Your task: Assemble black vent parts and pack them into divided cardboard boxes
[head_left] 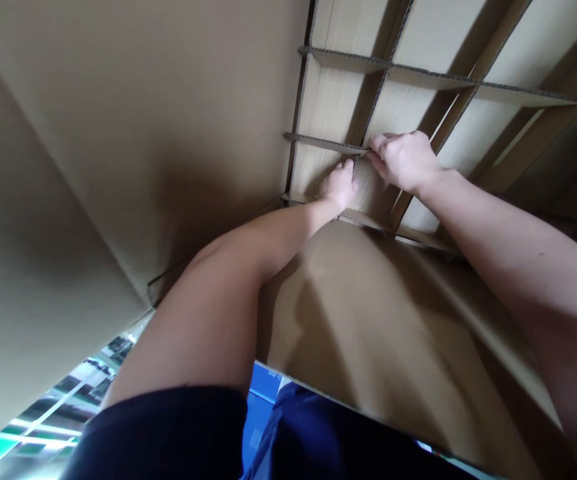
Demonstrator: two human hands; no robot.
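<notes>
Both my arms reach into a large open cardboard box (143, 120) fitted with a corrugated cardboard divider grid (418, 70). My right hand (402, 159) is closed in a pinch on the edge of a divider strip (318, 141) where two strips cross. My left hand (339, 185) sits just below it in the near cell, fingers curled against the cardboard divider wall; its fingertips are hidden.
A wide box flap (378, 320) lies over the near side beneath my forearms, and another flap (23, 280) stands at the left. My dark blue clothing (178, 433) fills the bottom. A strip of floor (68, 400) shows at the lower left.
</notes>
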